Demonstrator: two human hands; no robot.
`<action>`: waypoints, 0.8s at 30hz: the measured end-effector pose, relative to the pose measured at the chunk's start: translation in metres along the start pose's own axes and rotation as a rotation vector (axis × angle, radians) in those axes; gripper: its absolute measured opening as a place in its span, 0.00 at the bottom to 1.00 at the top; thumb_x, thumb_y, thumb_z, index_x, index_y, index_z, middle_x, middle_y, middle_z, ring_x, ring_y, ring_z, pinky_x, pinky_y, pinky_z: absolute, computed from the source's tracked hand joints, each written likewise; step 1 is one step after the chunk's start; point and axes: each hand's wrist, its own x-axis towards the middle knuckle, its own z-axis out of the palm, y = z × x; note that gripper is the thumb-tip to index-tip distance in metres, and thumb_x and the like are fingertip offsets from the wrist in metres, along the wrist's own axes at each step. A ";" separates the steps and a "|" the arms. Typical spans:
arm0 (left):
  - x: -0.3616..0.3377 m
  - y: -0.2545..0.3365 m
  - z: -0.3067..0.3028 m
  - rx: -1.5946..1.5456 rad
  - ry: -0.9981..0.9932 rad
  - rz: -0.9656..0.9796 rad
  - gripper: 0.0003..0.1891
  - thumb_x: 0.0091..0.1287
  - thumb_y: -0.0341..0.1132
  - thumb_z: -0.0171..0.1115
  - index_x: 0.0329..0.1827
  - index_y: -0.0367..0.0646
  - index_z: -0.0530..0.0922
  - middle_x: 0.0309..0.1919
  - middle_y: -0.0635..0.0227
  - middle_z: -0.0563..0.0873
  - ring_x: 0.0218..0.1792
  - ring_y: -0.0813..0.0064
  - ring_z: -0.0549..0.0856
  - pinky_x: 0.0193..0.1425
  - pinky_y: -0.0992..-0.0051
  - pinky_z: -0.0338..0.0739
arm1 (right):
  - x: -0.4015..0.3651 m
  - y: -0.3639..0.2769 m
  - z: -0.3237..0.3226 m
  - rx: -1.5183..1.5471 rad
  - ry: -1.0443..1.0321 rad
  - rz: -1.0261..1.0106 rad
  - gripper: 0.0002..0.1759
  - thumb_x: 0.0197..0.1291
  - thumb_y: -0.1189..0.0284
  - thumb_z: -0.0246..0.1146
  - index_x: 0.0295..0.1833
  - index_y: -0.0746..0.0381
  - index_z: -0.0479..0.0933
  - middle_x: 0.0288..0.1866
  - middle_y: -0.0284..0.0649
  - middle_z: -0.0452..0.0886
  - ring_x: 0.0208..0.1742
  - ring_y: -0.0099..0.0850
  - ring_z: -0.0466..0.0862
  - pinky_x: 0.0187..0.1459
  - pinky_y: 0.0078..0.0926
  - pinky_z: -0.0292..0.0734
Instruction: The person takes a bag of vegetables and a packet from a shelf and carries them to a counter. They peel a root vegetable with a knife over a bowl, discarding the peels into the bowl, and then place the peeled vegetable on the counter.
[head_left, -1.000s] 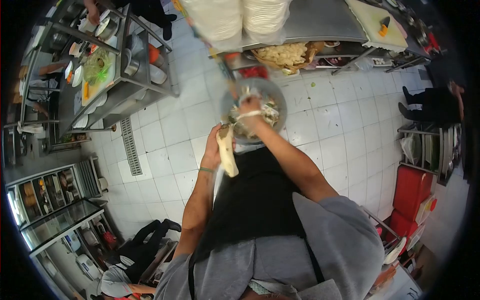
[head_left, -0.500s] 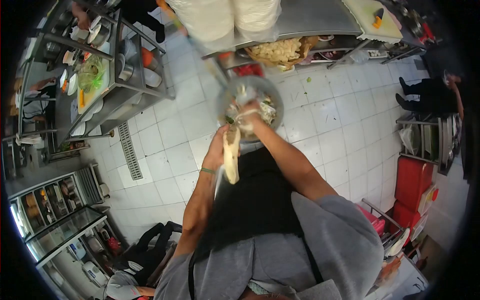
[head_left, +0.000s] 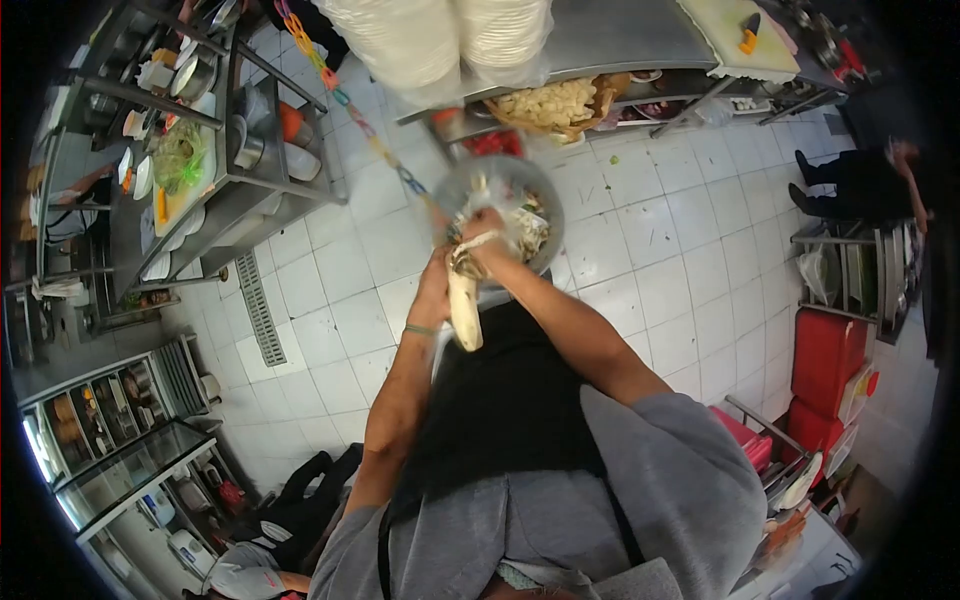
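My left hand [head_left: 434,290] is wrapped round a long, pale yellow peeled vegetable [head_left: 465,315], perhaps a plantain or a root. Its lower end points toward my apron, and a brownish patch shows near the top. My right hand [head_left: 487,238] is closed at the upper end of it, over the bin, with a whitish band across it. Whatever the right fingers grip is hidden and blurred. Beneath both hands stands a round grey bin [head_left: 552,190] with scraps [head_left: 532,222] inside.
A colourful plastic chain [head_left: 345,97] hangs down to the bin's left. Ahead is a steel table [head_left: 620,40] with pale cut pieces [head_left: 550,105] on its lower shelf. A steel rack [head_left: 230,215] stands left. Other people are at the edges, one in dark clothes [head_left: 860,195] at right.
My right hand has come down and left, closer onto the top of the pale vegetable. The vegetable has shifted slightly upward. The chain has swung and shows more clearly.
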 end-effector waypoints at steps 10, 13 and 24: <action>-0.046 -0.002 0.025 0.085 0.040 -0.095 0.24 0.74 0.57 0.44 0.42 0.43 0.77 0.23 0.65 0.81 0.18 0.67 0.82 0.16 0.67 0.79 | 0.073 0.078 0.031 -0.546 -0.415 -0.316 0.16 0.62 0.63 0.61 0.46 0.64 0.83 0.46 0.50 0.86 0.45 0.43 0.87 0.47 0.37 0.81; -0.060 -0.001 0.031 0.071 0.004 -0.097 0.26 0.74 0.58 0.44 0.44 0.43 0.78 0.26 0.64 0.83 0.19 0.68 0.83 0.16 0.67 0.79 | 0.091 0.067 0.029 -0.847 -0.403 -0.374 0.16 0.61 0.63 0.64 0.47 0.64 0.82 0.46 0.48 0.86 0.44 0.41 0.87 0.45 0.35 0.81; -0.004 0.002 -0.021 -0.116 0.024 0.012 0.24 0.78 0.54 0.38 0.53 0.45 0.75 0.36 0.58 0.87 0.23 0.64 0.83 0.25 0.64 0.82 | -0.018 -0.034 -0.031 0.137 -0.146 -0.004 0.15 0.59 0.72 0.63 0.49 0.70 0.75 0.39 0.57 0.83 0.41 0.48 0.86 0.41 0.41 0.79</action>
